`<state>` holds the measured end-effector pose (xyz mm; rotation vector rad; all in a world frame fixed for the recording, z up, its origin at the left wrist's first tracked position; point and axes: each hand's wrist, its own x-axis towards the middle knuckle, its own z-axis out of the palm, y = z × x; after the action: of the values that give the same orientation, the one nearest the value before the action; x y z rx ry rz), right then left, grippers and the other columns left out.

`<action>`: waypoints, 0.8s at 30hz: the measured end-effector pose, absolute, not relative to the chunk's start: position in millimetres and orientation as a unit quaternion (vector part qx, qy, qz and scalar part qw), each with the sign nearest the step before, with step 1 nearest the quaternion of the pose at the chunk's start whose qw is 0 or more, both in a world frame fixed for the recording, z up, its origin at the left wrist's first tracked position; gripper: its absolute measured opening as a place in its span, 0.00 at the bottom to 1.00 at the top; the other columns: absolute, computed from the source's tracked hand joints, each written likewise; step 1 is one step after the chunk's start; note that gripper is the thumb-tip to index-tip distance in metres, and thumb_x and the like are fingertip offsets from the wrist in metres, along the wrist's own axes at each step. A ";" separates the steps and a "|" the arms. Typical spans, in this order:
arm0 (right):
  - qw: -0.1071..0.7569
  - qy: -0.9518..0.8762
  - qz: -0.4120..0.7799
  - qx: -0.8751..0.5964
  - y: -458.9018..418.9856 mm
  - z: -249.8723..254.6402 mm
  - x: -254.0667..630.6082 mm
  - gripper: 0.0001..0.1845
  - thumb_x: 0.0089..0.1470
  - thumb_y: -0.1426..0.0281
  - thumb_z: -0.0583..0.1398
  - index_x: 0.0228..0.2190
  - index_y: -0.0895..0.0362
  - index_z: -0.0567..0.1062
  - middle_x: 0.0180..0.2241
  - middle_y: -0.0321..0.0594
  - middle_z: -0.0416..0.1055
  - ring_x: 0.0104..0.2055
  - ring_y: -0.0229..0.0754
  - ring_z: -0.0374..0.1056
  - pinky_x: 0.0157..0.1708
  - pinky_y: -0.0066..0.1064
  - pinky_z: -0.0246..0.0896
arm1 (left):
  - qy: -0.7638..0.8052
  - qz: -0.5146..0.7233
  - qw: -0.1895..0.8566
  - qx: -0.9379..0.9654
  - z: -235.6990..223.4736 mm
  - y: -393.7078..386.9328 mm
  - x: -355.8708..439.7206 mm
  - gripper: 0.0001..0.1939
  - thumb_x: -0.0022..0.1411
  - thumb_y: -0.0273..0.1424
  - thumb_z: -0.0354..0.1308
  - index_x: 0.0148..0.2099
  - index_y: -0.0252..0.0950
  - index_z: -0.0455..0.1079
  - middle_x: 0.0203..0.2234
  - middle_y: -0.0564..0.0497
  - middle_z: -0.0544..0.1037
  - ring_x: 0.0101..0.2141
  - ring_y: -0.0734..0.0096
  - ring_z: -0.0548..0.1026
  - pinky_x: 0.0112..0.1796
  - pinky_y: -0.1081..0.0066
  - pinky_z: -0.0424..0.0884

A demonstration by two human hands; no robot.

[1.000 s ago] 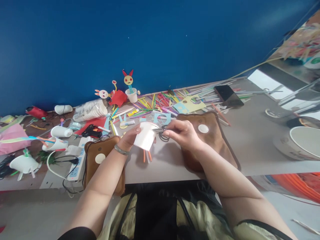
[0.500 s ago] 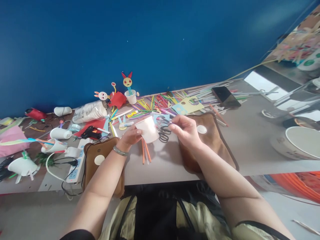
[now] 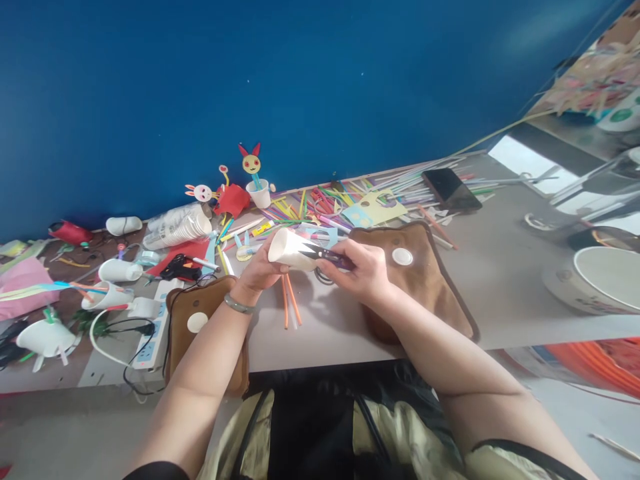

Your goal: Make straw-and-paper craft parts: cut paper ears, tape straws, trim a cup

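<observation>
A white paper cup [image 3: 295, 249] is in my left hand [image 3: 263, 268], tipped on its side with the fingers around it. My right hand [image 3: 357, 267] is closed on a dark, purple-black pointed tool [image 3: 337, 259]. The tool's tip meets the side of the cup; whether it goes through the wall cannot be made out. Black scissor handles [image 3: 325, 277] show in part just under my right hand. Below the cup, several orange and clear straws [image 3: 290, 303] reach toward the table's front edge; their upper ends are hidden.
Brown pouches [image 3: 417, 280] lie beside both hands. Colourful straws [image 3: 320, 200], cut paper [image 3: 377, 208] and a phone [image 3: 450, 189] spread along the wall. On the left are stacked cups [image 3: 183, 227], a power strip [image 3: 155, 327] and cords. A white bucket [image 3: 600, 287] stands right.
The cup has turned in my left hand, now lying more sideways. My right hand moved away from the cup, then back, bringing the dark tool against its side.
</observation>
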<state>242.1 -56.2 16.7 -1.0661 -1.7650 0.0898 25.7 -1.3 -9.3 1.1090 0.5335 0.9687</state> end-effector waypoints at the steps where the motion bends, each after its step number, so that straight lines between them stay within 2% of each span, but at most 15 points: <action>1: 0.509 -0.734 0.027 -0.448 -56.3 16.6 241.9 0.17 0.57 0.57 0.62 0.25 0.56 0.71 0.16 0.32 0.63 0.17 0.33 0.57 0.19 0.25 0.52 | 0.240 0.438 0.707 0.501 -8.7 -1.5 26.6 0.37 0.40 0.32 0.76 0.54 0.42 0.71 0.52 0.45 0.77 0.48 0.57 0.77 0.47 0.61 0.72; 6: 0.498 -0.731 -0.001 -0.468 -55.9 14.5 239.7 0.20 0.59 0.53 0.60 0.24 0.55 0.70 0.16 0.32 0.62 0.17 0.34 0.57 0.20 0.26 0.51 | 0.267 0.458 0.684 0.502 -6.8 -2.4 32.6 0.43 0.39 0.32 0.77 0.59 0.44 0.67 0.52 0.45 0.76 0.48 0.58 0.76 0.47 0.61 0.73; 12: 0.497 -0.725 -0.008 -0.477 -55.7 12.1 240.1 0.18 0.59 0.55 0.60 0.25 0.56 0.70 0.16 0.32 0.63 0.17 0.34 0.58 0.20 0.26 0.51 | 0.274 0.486 0.655 0.509 -6.0 -6.0 35.2 0.36 0.41 0.31 0.77 0.52 0.45 0.68 0.55 0.47 0.75 0.51 0.58 0.75 0.49 0.61 0.72; 18: 0.486 -0.729 0.005 -0.483 -56.1 13.5 241.3 0.18 0.58 0.55 0.60 0.26 0.55 0.70 0.17 0.34 0.67 0.19 0.35 0.61 0.20 0.27 0.51 | 0.290 0.496 0.636 0.514 -6.1 -7.2 35.6 0.37 0.39 0.33 0.78 0.51 0.45 0.68 0.56 0.46 0.74 0.53 0.53 0.74 0.49 0.58 0.74; 24: 0.481 -0.726 0.006 -0.491 -57.0 16.7 242.5 0.17 0.58 0.57 0.61 0.26 0.55 0.70 0.19 0.36 0.69 0.20 0.36 0.64 0.21 0.27 0.51 | 0.291 0.534 0.584 0.538 -12.4 -3.8 36.9 0.36 0.40 0.32 0.78 0.51 0.44 0.66 0.55 0.45 0.75 0.53 0.56 0.74 0.52 0.58 0.71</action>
<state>242.5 -57.0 16.7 -1.1961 -1.7709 0.0149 36.9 -3.8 -12.4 1.2547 0.6794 1.2473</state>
